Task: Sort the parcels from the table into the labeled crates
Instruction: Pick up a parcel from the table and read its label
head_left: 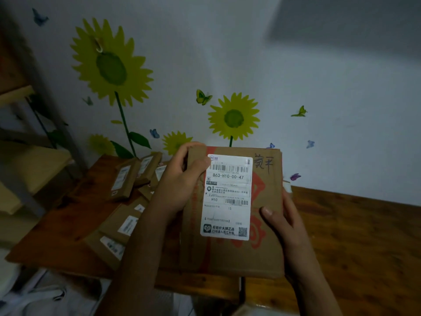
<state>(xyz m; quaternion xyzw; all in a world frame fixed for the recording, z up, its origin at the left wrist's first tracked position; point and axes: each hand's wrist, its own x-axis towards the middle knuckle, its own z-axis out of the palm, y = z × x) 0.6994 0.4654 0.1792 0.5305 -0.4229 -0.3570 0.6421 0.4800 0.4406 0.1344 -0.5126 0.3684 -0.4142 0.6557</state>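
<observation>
A flat brown cardboard parcel (262,201) is being held up in front of the camera, above the near edge of the wooden table (355,229), with its broad face turned toward the viewer. A white shipping label (227,197) is sitting on the left half of that face, showing barcodes, the code 863-H10-00-47 and a smaller "H10" lower down. Red printing is showing on the cardboard to the right of and beneath the label, and dark handwritten characters are sitting near the parcel's top right corner.

The left hand (180,179) is gripping the parcel's upper left edge, fingers curling over the top and left side and the thumb pressing on the front beside the label's top corner. The right hand (284,222) is holding the lower right edge, its thumb lying across the front face while the other fingers are wrapping behind, out of sight.

More brown parcels (127,201) with white labels are lying in a loose heap on the left part of the table, some overlapping, reaching toward its far left corner. Behind the table, a pale wall is carrying sunflower decals (109,65) and small butterfly stickers (202,96). A shelving unit (27,137) with light wooden boards is standing at the left, beside the table's left edge.
</observation>
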